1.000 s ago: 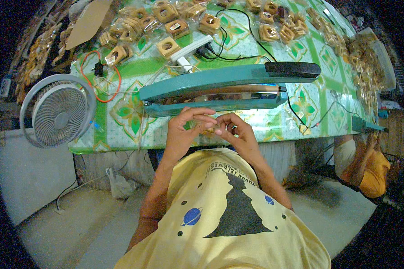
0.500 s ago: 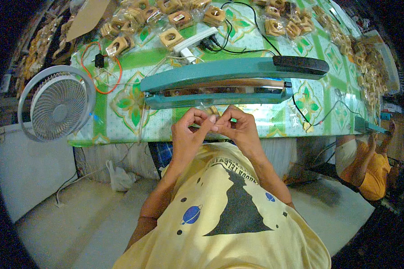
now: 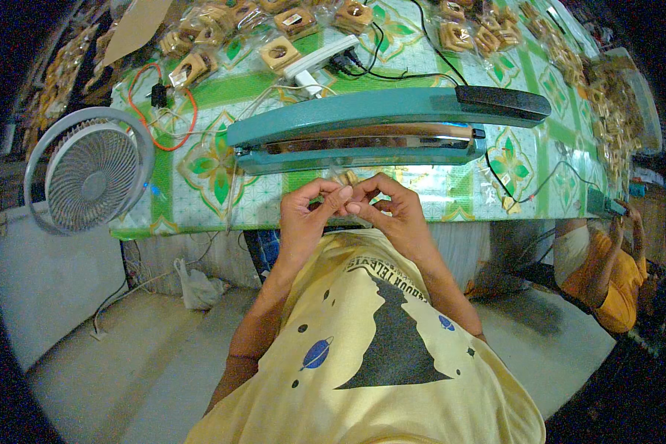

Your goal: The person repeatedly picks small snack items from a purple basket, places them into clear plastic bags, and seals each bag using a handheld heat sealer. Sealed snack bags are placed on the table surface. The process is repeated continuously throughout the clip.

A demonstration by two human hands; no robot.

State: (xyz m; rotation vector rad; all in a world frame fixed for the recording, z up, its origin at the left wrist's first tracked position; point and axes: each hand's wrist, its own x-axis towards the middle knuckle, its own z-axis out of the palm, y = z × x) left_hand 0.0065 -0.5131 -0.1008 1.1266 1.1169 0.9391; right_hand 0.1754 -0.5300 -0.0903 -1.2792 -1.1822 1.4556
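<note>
Here, at the far left, a round grey table fan (image 3: pixel 89 169) stands against the edge of the table (image 3: pixel 200 211), which wears a green-and-white patterned cloth. Behind it lies a loop of orange cable (image 3: pixel 172 111), and packets of brown ring-shaped biscuits in clear wrap (image 3: pixel 281 53) are strewn along the back. Across the middle sits a long teal heat sealer (image 3: pixel 370 129), its arm raised above the sealing bar.

Just in front of the sealer, over the table's near edge, the left hand (image 3: pixel 307 214) and right hand (image 3: pixel 388 211) meet fingertip to fingertip, both pinching a small clear plastic packet (image 3: pixel 345 180) whose contents look brown; it is mostly hidden by the fingers. To handle it well, I judge the open mouth should be flattened and pulled taut between both pinches, free of creases, with the contents pushed well down, before it goes across the bar.

At the far right, another person in an orange shirt (image 3: pixel 614 288) sits at the table's end.
</note>
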